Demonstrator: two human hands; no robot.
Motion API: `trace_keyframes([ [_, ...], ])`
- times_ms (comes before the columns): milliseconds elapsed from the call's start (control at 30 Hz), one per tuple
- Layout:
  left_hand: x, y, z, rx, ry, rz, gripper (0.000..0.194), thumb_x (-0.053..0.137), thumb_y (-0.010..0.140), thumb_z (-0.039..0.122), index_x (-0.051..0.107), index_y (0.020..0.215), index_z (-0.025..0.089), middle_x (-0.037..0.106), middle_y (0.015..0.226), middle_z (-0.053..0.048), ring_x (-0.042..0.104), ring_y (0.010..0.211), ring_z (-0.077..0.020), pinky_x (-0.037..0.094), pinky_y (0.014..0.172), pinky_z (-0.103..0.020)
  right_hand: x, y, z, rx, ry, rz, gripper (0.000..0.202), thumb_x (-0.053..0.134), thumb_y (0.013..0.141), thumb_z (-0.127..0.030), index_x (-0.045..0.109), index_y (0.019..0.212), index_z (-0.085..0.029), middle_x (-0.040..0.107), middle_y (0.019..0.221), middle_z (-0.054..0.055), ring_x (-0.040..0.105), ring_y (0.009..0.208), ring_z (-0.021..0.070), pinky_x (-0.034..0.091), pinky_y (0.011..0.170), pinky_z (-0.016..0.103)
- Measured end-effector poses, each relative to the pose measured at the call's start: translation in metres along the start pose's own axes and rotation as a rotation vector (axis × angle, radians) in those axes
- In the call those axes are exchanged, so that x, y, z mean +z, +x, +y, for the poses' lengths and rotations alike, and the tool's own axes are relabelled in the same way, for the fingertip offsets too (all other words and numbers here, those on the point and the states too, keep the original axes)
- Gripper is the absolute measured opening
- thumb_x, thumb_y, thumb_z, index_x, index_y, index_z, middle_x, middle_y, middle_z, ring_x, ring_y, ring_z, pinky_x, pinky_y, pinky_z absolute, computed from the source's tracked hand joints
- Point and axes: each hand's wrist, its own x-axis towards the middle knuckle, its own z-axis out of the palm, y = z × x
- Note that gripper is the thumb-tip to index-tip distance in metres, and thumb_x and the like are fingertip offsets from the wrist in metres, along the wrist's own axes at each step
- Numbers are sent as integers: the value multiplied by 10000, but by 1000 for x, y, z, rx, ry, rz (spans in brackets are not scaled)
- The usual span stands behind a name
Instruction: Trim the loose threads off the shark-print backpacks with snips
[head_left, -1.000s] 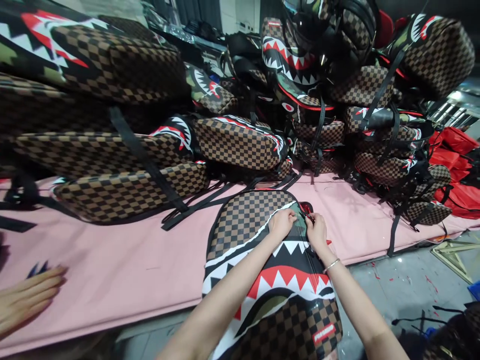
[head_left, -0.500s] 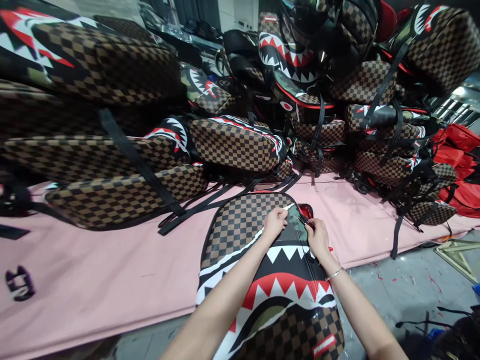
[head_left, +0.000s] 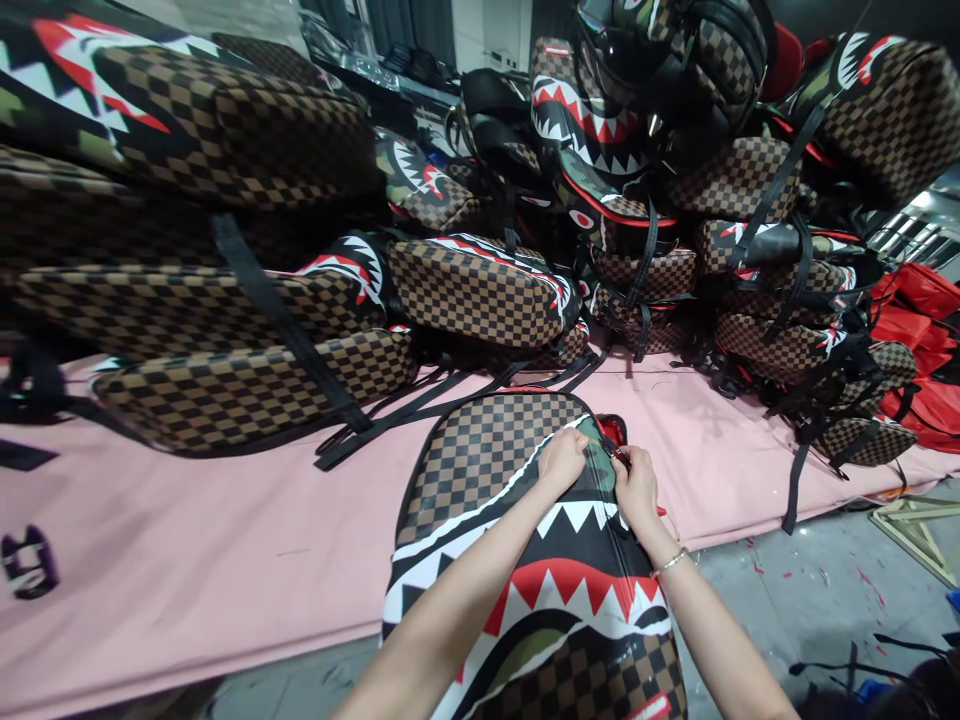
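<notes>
A checkered backpack (head_left: 480,450) with a shark-mouth print lies at the near edge of the pink-covered table, its far right edge parted over a red lining. My left hand (head_left: 562,462) is closed at the camouflage patch near that edge; what its fingers pinch is hidden. Just to the right, my right hand (head_left: 636,482) pinches a small dark zipper pull (head_left: 616,454) at the opening. A bracelet circles my right wrist.
Piled checkered backpacks (head_left: 480,290) line the back of the pink table (head_left: 225,540), with straps trailing forward. Purple-black scissors-like handles (head_left: 28,562) lie at left. Red bags (head_left: 919,330) and a pale metal frame (head_left: 919,535) are at right.
My left hand has moved slightly right and down, nearer my right hand. The view has shifted a little; my right hand keeps its pinch.
</notes>
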Motion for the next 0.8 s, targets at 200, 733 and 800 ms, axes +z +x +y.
trace_keyframes([
  [200, -1, 3, -8, -30, -74, -25, 231, 431, 872, 297, 584, 805, 138, 628, 813, -38, 575, 771, -151, 430, 718, -316, -12, -3, -11, -65, -108, -83, 192, 431, 862, -224, 539, 1018, -190, 556, 972, 70, 559, 854, 192, 422, 676, 278],
  [733, -3, 0, -10, -43, -138, 20, 176, 415, 836, 189, 578, 780, 154, 632, 877, -75, 567, 846, -175, 400, 729, -291, -19, 5, -24, -107, -236, -155, 174, 417, 880, -206, 538, 1005, -201, 558, 944, 58, 566, 797, 172, 400, 634, 254],
  [800, -3, 0, -10, -40, -149, 24, 181, 412, 830, 193, 579, 765, 166, 636, 872, -78, 572, 850, -183, 398, 723, -283, -21, 5, -25, -144, -220, -191, 160, 438, 870, -204, 550, 984, -216, 566, 933, 45, 569, 804, 168, 401, 642, 247],
])
